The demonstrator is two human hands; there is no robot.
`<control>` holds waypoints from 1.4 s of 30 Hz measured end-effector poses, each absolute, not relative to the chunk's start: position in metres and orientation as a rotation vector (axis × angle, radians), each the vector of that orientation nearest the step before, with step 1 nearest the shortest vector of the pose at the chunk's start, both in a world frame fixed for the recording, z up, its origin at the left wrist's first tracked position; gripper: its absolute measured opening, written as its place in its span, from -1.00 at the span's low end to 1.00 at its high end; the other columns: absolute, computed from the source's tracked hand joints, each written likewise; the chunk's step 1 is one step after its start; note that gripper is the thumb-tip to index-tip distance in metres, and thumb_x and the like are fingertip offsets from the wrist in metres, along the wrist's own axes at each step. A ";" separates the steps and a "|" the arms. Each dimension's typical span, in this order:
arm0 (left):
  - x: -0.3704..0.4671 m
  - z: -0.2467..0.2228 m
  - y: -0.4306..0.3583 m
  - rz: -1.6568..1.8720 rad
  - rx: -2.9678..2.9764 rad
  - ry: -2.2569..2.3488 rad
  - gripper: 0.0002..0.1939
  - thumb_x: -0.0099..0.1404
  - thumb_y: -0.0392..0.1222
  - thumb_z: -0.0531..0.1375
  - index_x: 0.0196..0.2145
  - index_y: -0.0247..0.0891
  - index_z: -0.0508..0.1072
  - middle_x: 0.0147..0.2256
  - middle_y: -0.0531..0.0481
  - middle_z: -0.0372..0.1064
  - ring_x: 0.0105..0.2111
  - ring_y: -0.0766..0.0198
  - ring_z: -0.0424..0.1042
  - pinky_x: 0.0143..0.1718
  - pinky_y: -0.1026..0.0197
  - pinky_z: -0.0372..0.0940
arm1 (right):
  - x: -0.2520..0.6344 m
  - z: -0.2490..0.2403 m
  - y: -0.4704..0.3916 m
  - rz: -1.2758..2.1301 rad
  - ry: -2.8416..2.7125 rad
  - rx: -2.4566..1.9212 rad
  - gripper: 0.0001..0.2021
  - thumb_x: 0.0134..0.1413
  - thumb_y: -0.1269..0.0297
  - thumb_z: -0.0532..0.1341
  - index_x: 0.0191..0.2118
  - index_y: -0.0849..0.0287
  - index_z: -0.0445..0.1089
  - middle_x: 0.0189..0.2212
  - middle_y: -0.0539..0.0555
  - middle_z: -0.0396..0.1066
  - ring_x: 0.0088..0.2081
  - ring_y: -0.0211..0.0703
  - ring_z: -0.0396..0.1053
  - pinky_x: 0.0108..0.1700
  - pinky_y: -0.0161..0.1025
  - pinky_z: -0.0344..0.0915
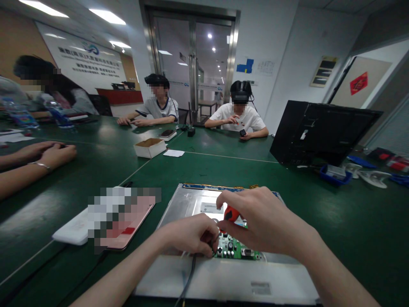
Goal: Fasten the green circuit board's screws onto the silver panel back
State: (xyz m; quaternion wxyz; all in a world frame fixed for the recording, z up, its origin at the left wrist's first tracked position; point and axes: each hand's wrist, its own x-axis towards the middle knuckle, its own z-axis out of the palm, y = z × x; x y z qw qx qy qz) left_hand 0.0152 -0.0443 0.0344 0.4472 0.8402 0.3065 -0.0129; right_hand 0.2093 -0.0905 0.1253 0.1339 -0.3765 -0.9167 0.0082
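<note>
A flat silver metal panel (pixel 185 204) lies on the green table, with a green circuit board (pixel 234 249) on its middle. My right hand (pixel 260 219) is closed round a red and black tool handle (pixel 230 214) above the board. Just left of it, my left hand (pixel 198 234) has its fingers pinched at the board's left edge; what they hold is too small to make out. A dark cable (pixel 191 275) runs from beneath my left fingers toward the front edge of the panel. The tool's tip is hidden by my hands.
Left of the panel lie a white device (pixel 73 226) and a pink phone (pixel 128 232). Farther back are an open white box (pixel 150 149), a black monitor (pixel 319 134) and a blue tray (pixel 335 175). Another person's hands (pixel 54 155) rest at the left; other people sit across the table.
</note>
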 end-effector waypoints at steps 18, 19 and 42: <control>0.013 0.029 -0.043 -0.064 2.081 0.856 -0.91 0.01 -0.26 0.23 -0.44 -0.26 0.47 -0.51 0.09 0.32 -0.49 0.28 0.31 -0.52 0.30 0.12 | 0.203 0.118 -0.089 0.150 -2.756 -1.029 -0.87 0.17 0.20 0.15 -0.20 0.11 0.31 -0.39 0.00 0.50 -0.43 -0.23 0.34 -0.49 -0.31 -0.11; 0.013 0.028 -0.043 -0.072 2.078 0.861 -0.91 0.01 -0.26 0.23 -0.43 -0.26 0.47 -0.51 0.09 0.33 -0.48 0.28 0.31 -0.51 0.30 0.13 | 0.202 0.118 -0.089 0.138 -2.754 -1.032 -0.87 0.17 0.19 0.15 -0.21 0.10 0.31 -0.40 0.00 0.50 -0.43 -0.23 0.34 -0.49 -0.31 -0.12; 0.013 0.033 -0.044 -0.044 2.087 0.787 -0.84 0.00 -0.32 0.24 -0.37 -0.27 0.50 -0.52 0.11 0.24 -0.51 0.33 0.23 -0.53 0.32 0.10 | 0.210 0.128 -0.090 0.125 -2.686 -1.060 -0.84 0.13 0.23 0.22 -0.18 0.12 0.35 -0.40 -0.01 0.49 -0.41 -0.23 0.37 -0.43 -0.31 -0.02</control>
